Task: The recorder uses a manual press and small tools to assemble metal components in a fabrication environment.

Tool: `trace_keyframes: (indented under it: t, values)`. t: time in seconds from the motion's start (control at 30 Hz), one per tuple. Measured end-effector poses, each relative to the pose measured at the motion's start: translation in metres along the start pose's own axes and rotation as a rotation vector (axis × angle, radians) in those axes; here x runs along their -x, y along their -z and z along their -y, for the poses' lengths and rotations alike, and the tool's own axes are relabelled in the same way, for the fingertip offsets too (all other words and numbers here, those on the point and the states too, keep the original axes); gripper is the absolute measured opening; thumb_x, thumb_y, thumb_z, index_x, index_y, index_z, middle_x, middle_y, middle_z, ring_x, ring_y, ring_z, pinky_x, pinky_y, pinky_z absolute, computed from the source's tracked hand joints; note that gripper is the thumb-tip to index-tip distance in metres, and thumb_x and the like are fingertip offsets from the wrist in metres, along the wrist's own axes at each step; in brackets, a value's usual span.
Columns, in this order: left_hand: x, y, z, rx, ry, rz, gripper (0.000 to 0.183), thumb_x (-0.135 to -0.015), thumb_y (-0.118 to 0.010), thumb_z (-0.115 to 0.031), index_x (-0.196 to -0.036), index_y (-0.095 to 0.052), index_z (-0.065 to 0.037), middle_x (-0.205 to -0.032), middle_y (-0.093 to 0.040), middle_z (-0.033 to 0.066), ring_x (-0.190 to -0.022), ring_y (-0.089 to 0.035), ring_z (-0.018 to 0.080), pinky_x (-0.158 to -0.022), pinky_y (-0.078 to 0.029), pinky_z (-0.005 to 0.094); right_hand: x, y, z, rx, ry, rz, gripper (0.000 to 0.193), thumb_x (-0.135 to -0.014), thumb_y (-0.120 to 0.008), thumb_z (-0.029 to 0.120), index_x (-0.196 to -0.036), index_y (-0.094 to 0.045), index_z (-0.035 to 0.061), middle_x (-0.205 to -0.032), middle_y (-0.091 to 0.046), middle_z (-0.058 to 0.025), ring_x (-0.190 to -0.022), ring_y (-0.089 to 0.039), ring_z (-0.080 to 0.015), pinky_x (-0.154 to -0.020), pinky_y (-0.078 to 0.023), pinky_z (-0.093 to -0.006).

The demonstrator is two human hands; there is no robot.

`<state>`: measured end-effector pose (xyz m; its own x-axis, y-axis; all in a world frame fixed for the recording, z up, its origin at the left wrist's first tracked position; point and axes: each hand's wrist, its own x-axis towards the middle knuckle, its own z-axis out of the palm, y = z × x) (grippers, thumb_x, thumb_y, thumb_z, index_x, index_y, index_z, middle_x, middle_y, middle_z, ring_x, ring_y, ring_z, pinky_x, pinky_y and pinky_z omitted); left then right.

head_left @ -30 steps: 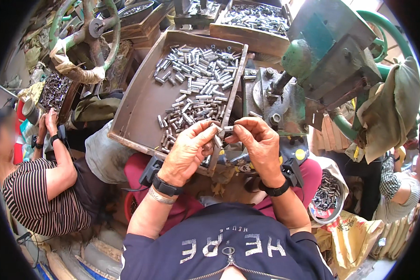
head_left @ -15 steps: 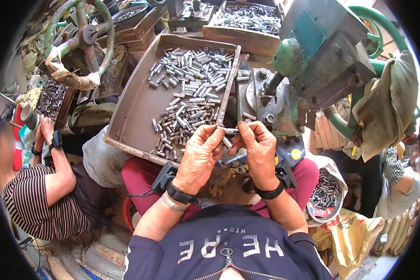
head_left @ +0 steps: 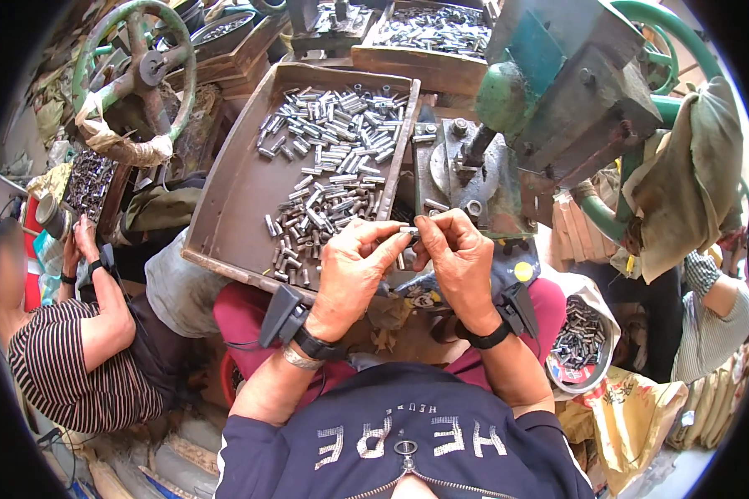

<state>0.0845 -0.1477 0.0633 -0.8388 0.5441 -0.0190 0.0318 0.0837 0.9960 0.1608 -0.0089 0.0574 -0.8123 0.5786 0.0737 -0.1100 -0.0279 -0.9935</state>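
Observation:
My left hand (head_left: 348, 264) and my right hand (head_left: 458, 262) meet in front of the press, fingertips almost touching. Between their thumbs and forefingers is a small metal cylinder (head_left: 409, 232), pinched from both sides and partly covered. Below the left fingers the end of another metal piece shows, mostly hidden. A brown tray (head_left: 233, 179) lies just beyond my left hand, with a heap of loose metal cylinders (head_left: 329, 200) in it. Ahead of my right hand sits the press's steel base (head_left: 453, 179), with a few cylinders on its near edge.
A green press head (head_left: 508, 100) overhangs the base at the right. A white bucket (head_left: 612, 337) of metal pieces stands by my right knee. At the left, a person in a striped shirt (head_left: 79, 353) sits near a large handwheel (head_left: 151, 71). Another crate (head_left: 416, 62) of parts stands behind.
The cylinder seen slanting down between my hands is now mostly covered by my fingers. My fingertips have come closer together, and the whole view has shifted slightly.

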Motion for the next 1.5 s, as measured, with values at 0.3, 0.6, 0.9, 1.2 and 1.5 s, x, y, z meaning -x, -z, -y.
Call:
trace_keyframes:
  t: [0.3,0.6,0.9,1.2,1.5]
  values:
    - [-0.105,-0.024,0.03,0.023,0.107,0.112,0.02,-0.093,-0.07,-0.02,-0.102,-0.07,-0.002,-0.078,-0.064,-0.0027,-0.064,-0.053,0.004,-0.059,-0.043,0.0205,-0.018,0.116,0.139,1.172,1.372,-1.111,0.048,-0.091,-0.071,0.027,-0.124,-0.059,-0.0057,-0.114,-0.065,-0.0189,-0.104,-0.063,-0.0299,-0.094,-0.048,-0.0368]
    - [-0.15,-0.066,0.039,0.146,0.259,0.061,0.019,-0.089,-0.075,-0.021,-0.093,-0.07,-0.004,-0.078,-0.064,-0.0008,-0.066,-0.058,0.0085,-0.058,-0.048,0.0247,-0.035,0.203,0.252,0.662,0.195,-0.501,0.049,-0.085,-0.074,0.026,-0.118,-0.062,-0.0076,-0.107,-0.067,-0.0133,-0.093,-0.064,-0.0206,-0.084,-0.051,-0.0303]
    - [-0.144,-0.089,0.032,0.054,0.114,0.104,0.018,-0.09,-0.072,-0.02,-0.092,-0.073,-0.003,-0.076,-0.067,-0.0005,-0.064,-0.06,0.008,-0.059,-0.05,0.0237,-0.025,0.188,0.161,0.584,0.658,-0.902,0.048,-0.086,-0.07,0.019,-0.122,-0.062,-0.0114,-0.115,-0.066,-0.0159,-0.096,-0.064,-0.0215,-0.087,-0.051,-0.0334]
    - [-0.149,-0.072,0.043,-0.165,-0.092,-0.159,0.03,-0.089,-0.073,-0.017,-0.114,-0.069,-0.001,-0.092,-0.071,0.0062,-0.076,-0.066,0.012,-0.069,-0.053,0.0266,-0.027,0.183,0.191,0.612,0.541,-0.807,0.046,-0.086,-0.07,0.017,-0.121,-0.062,-0.0107,-0.113,-0.067,-0.0139,-0.096,-0.063,-0.0203,-0.089,-0.05,-0.0326]
    - [-0.146,-0.082,0.04,0.392,0.172,0.107,0.026,-0.094,-0.067,-0.007,-0.117,-0.063,0.005,-0.102,-0.069,0.0106,-0.089,-0.069,0.0187,-0.08,-0.058,0.0306,-0.033,0.183,0.206,0.7,0.457,-0.733,0.045,-0.087,-0.069,0.021,-0.119,-0.063,-0.0105,-0.111,-0.067,-0.0144,-0.093,-0.064,-0.0206,-0.087,-0.05,-0.0315]
